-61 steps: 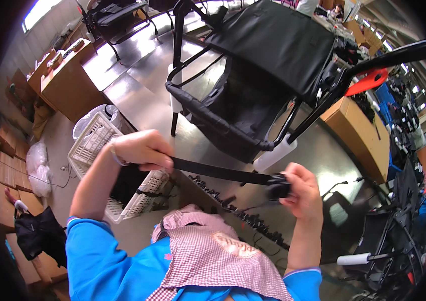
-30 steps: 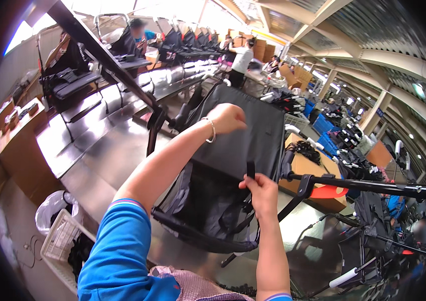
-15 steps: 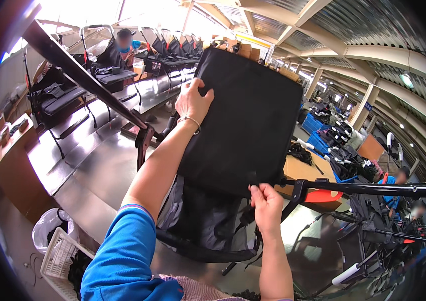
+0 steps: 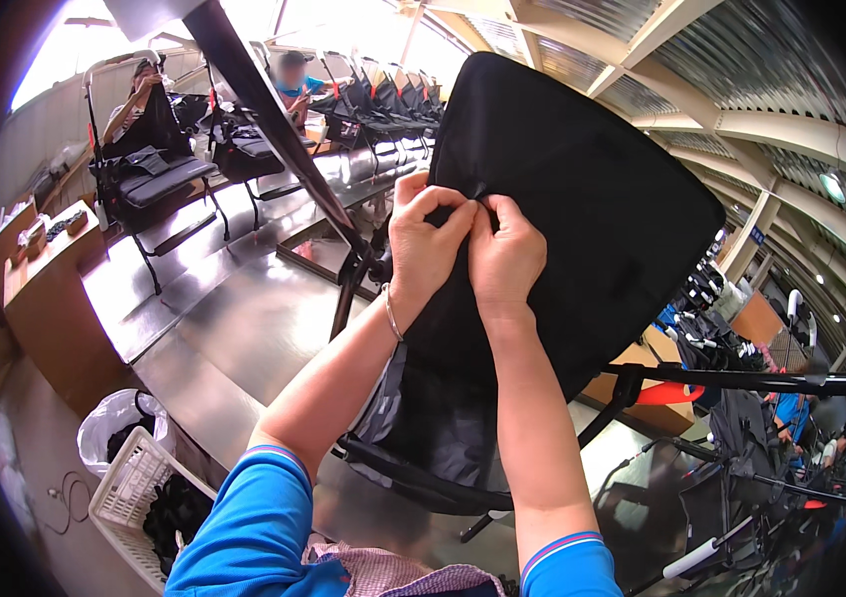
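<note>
A black fabric stroller backrest [image 4: 582, 219] stands tilted before me, wide and smooth. My left hand [image 4: 425, 244] is closed at its left side, thumb and forefinger pinching the cloth. Beside it, my right hand [image 4: 505, 257] pinches the same spot, and the fingertips of both hands meet over a small pucker. Whether anything small sits between the fingers is hidden. Below the panel hangs the black and grey seat fabric [image 4: 443, 438]. Dark frame tubes flank it: the left tube [image 4: 269, 129] slants upward, and the right tube [image 4: 751, 381] runs sideways above a red-orange part [image 4: 668, 394].
Several strollers [image 4: 154, 174] line the back left, with two people behind them. A wooden table [image 4: 60, 298] stands at the left. Lower left are a white plastic basket [image 4: 114, 512] with black parts and a bag-lined bin [image 4: 104, 438]. More stroller frames [image 4: 731, 468] and people are at right.
My right hand has moved from the panel's lower edge up to my left hand, where both now pinch the cloth. The view has shifted, and the panel appears farther right.
</note>
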`<action>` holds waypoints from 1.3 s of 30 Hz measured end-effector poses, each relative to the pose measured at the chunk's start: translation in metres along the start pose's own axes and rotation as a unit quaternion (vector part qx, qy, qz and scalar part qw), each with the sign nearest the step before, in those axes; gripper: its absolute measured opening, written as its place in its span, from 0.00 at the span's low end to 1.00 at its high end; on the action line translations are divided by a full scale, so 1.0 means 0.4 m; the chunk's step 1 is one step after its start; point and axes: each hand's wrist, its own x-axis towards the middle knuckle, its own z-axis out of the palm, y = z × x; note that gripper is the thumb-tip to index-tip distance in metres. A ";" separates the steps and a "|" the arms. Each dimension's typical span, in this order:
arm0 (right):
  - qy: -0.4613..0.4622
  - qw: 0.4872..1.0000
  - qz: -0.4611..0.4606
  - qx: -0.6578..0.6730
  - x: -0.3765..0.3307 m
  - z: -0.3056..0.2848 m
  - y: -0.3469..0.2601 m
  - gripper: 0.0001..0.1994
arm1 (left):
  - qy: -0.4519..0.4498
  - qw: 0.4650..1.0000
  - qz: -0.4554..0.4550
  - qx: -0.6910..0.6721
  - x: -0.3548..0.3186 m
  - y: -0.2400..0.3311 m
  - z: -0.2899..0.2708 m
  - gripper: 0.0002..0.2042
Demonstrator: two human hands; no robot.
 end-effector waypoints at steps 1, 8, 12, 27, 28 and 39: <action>-0.043 0.989 0.061 0.124 -0.003 0.011 0.001 0.05 | -0.015 0.999 -0.018 -0.025 -0.001 -0.002 -0.010 0.04; -0.257 0.793 0.353 0.426 0.031 -0.032 -0.003 0.09 | -0.008 0.971 -0.100 -0.216 -0.016 -0.052 -0.017 0.06; -0.235 0.880 0.226 0.344 0.023 -0.001 0.048 0.10 | 0.054 0.934 -0.139 -0.324 -0.007 -0.069 0.027 0.06; -0.226 0.952 0.021 -0.205 -0.033 -0.288 0.132 0.10 | -0.248 0.966 -0.012 -0.064 -0.095 0.034 -0.206 0.06; -0.229 0.949 0.011 -0.215 -0.037 -0.284 0.135 0.11 | -0.288 0.957 -0.004 -0.043 -0.109 0.030 -0.259 0.06; -0.225 0.962 0.083 -0.131 -0.039 -0.154 0.208 0.12 | -0.544 0.763 -0.202 0.284 -0.106 0.146 -0.651 0.03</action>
